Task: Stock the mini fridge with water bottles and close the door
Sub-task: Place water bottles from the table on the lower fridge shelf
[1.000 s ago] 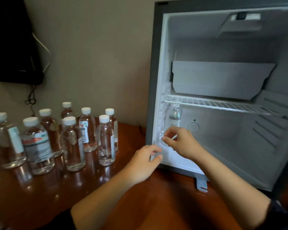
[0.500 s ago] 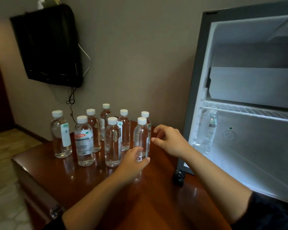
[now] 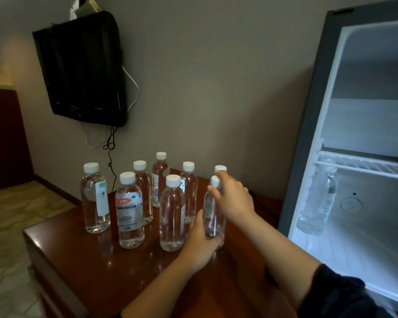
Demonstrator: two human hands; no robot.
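We look down at a dark wooden table [image 3: 78, 260] beside an open mini fridge [image 3: 308, 134]. Eight clear water bottles [image 3: 129, 214] with white caps stand upright in a loose cluster on the table, just beside the fridge opening.

Both hands are on the nearest bottle [image 3: 213, 216], the one at the right edge of the cluster, closest to the fridge. The left hand [image 3: 202, 239] wraps the lower body, thumb on the near side and fingers curled round the base. The right hand [image 3: 232, 198] comes over the top, its thumb and fingers curled about the neck beside the cap. One hand low and one high looks meant to keep the tall, narrow bottle steady while it is lifted clear of its close neighbours. Another bottle stands right behind it, touching or nearly so.

One bottle [image 3: 317, 203] already stands inside the fridge, in the lower compartment, under the wire shelf [image 3: 363, 166] and against the left wall. That leaves open floor to its right for more. The fridge door itself is out of view.

We judge the stocking has barely begun. A dark television [image 3: 83, 70] hangs on the wall behind the table.
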